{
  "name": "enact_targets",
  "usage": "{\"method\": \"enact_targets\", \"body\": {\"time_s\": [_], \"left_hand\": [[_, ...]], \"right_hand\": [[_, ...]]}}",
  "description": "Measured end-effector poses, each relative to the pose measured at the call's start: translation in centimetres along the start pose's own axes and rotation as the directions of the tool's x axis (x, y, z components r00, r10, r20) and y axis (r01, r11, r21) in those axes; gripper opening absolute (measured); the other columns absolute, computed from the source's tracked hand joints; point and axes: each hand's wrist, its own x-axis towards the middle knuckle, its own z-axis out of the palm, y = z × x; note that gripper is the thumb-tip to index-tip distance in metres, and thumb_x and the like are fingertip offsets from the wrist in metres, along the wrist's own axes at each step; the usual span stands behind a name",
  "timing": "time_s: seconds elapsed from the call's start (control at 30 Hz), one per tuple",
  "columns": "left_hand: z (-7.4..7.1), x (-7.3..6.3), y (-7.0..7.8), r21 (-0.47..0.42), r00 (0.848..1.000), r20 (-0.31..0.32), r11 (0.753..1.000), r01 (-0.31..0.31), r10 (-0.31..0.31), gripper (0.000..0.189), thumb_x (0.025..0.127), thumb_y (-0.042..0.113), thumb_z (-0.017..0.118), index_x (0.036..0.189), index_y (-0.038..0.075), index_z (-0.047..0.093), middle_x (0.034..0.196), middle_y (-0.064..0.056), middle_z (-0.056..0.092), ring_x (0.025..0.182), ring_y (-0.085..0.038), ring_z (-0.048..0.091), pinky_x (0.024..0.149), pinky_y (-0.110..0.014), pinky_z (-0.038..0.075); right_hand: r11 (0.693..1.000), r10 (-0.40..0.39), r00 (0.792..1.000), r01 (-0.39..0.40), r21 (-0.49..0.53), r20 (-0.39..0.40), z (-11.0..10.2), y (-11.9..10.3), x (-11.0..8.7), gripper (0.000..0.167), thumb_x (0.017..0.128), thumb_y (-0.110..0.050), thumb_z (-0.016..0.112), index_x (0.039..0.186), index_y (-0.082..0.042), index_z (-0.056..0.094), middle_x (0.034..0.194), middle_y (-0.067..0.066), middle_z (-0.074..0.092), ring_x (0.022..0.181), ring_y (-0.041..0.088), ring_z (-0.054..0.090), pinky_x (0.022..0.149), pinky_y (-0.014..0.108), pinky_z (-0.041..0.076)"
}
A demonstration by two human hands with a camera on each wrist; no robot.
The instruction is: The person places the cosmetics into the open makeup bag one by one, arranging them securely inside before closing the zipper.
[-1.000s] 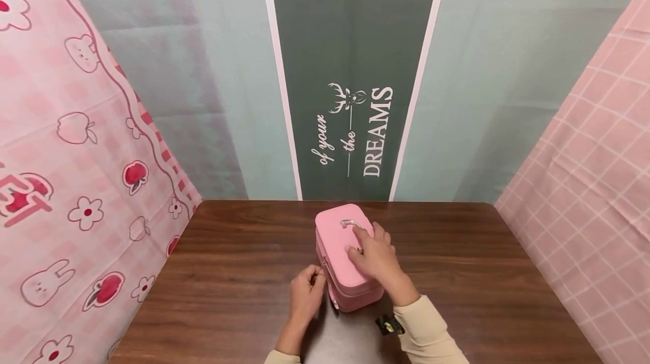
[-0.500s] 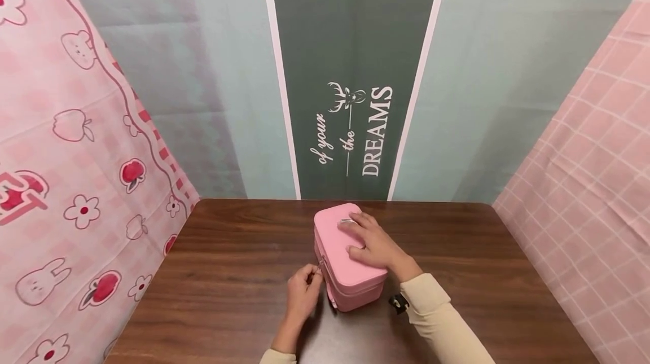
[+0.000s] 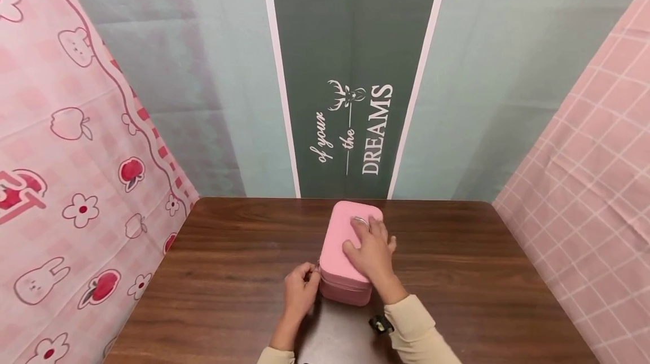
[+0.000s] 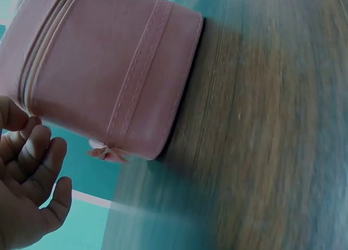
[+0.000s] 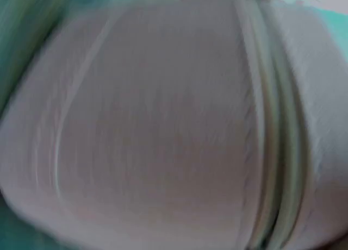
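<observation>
A pink zip-up case [image 3: 337, 240] stands upright on the wooden table, its lid lying flat on top. At its near left corner my left hand [image 3: 301, 290] pinches the zipper pull, which the fingertips mostly hide. The left wrist view shows this hand [image 4: 30, 190] with thumb and index finger together at the zipper line [image 4: 41, 49], the other fingers loosely bent. My right hand [image 3: 373, 254] rests spread on the lid, fingertips by the silvery carry handle [image 3: 360, 220]. The right wrist view is blurred and filled by the case's side [image 5: 152, 125].
The brown wooden table [image 3: 244, 251] reaches back to a green and grey printed cloth [image 3: 350, 25]. Pink patterned cloths hang at the left [image 3: 30, 99] and right [image 3: 584, 155]. A small bow [image 4: 109, 153] hangs at the case's side. A dark wrist camera [image 3: 381, 324] sits below my right sleeve.
The case has turned clockwise, its far end swinging right and its near end left. My right hand shifts with it on the lid; my left hand stays at the zipper.
</observation>
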Motion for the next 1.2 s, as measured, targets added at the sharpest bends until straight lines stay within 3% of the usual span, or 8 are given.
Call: {"method": "enact_targets", "body": {"time_s": [0.13,0.3,0.53,0.7,0.87,0.97,1.03,1.2], "left_hand": [[-0.5,-0.2,0.0,0.003,1.0,0.008,1.0,0.019,-0.019,0.019,0.072,0.002,0.062,0.06,0.016,0.058,0.056,0.016,0.045,0.049,0.0,0.04,0.043,-0.018,0.033],[-0.9,-0.3,0.1,-0.017,0.997,0.024,0.998,0.068,-0.067,0.019,0.074,0.002,0.063,0.062,0.017,0.059,0.057,0.017,0.047,0.051,-0.001,0.043,0.045,-0.02,0.037],[-1.0,-0.3,-0.2,-0.019,0.996,0.016,0.996,0.089,-0.089,0.02,0.074,0.002,0.063,0.062,0.018,0.058,0.057,0.016,0.048,0.052,-0.002,0.044,0.046,-0.021,0.037],[-1.0,-0.4,-0.3,-0.011,0.997,0.014,0.997,0.079,-0.079,0.021,0.073,0.0,0.062,0.062,0.018,0.057,0.057,0.016,0.046,0.051,-0.001,0.042,0.045,-0.021,0.036],[-0.9,-0.8,-0.6,-0.016,0.998,0.009,0.998,0.063,-0.063,0.021,0.072,-0.001,0.062,0.062,0.017,0.057,0.057,0.016,0.046,0.051,-0.001,0.042,0.044,-0.02,0.036],[-0.8,-0.9,-0.7,-0.017,0.998,0.002,0.998,0.058,-0.058,0.02,0.072,-0.001,0.062,0.063,0.017,0.058,0.057,0.016,0.047,0.051,0.0,0.042,0.044,-0.02,0.036],[-0.8,-0.8,-0.6,-0.016,0.998,0.008,0.998,0.062,-0.062,0.019,0.073,0.0,0.063,0.064,0.016,0.059,0.057,0.016,0.047,0.051,0.0,0.042,0.044,-0.02,0.036],[-0.8,-0.7,-0.5,-0.014,0.996,0.032,0.996,0.089,-0.089,0.019,0.075,0.002,0.064,0.065,0.017,0.059,0.056,0.016,0.046,0.05,-0.001,0.042,0.045,-0.021,0.036]], "right_hand": [[0.991,0.135,0.989,-0.136,0.001,-0.064,0.3,-1.0,-0.9,0.053,0.077,-0.034,0.061,0.127,-0.015,0.057,0.14,0.023,0.034,0.13,0.041,0.021,0.089,0.07,0.006],[0.994,0.111,0.989,-0.111,-0.002,-0.1,0.3,-1.4,-1.1,0.052,0.078,-0.034,0.062,0.126,-0.014,0.058,0.138,0.024,0.035,0.128,0.043,0.022,0.088,0.069,0.008],[0.999,0.004,0.992,0.001,-0.042,0.122,-1.6,-0.7,-0.2,0.065,0.079,-0.045,0.065,0.132,-0.01,0.051,0.139,0.029,0.03,0.127,0.048,0.019,0.088,0.066,0.014],[0.966,-0.213,0.926,0.247,-0.072,0.313,-4.3,0.8,1.4,0.076,0.069,-0.046,0.073,0.133,-0.011,0.05,0.134,0.026,0.039,0.124,0.044,0.031,0.089,0.063,0.016],[0.852,-0.5,0.81,0.523,0.006,0.305,-3.6,2.8,3.5,0.073,0.067,-0.046,0.072,0.131,-0.017,0.053,0.133,0.019,0.045,0.123,0.033,0.039,0.092,0.057,0.026],[0.792,-0.585,0.755,0.61,0.01,0.296,-2.2,3.8,4.0,0.066,0.072,-0.052,0.064,0.13,-0.02,0.055,0.134,0.014,0.045,0.123,0.029,0.039,0.091,0.055,0.029],[0.786,-0.593,0.753,0.618,0.004,0.286,-1.5,4.2,4.0,0.063,0.074,-0.054,0.06,0.128,-0.022,0.057,0.135,0.013,0.045,0.123,0.029,0.039,0.089,0.055,0.028],[0.817,-0.561,0.794,0.576,0.006,0.234,-0.8,4.5,3.7,0.061,0.073,-0.052,0.061,0.127,-0.025,0.058,0.137,0.01,0.044,0.123,0.029,0.038,0.092,0.054,0.026]]}}
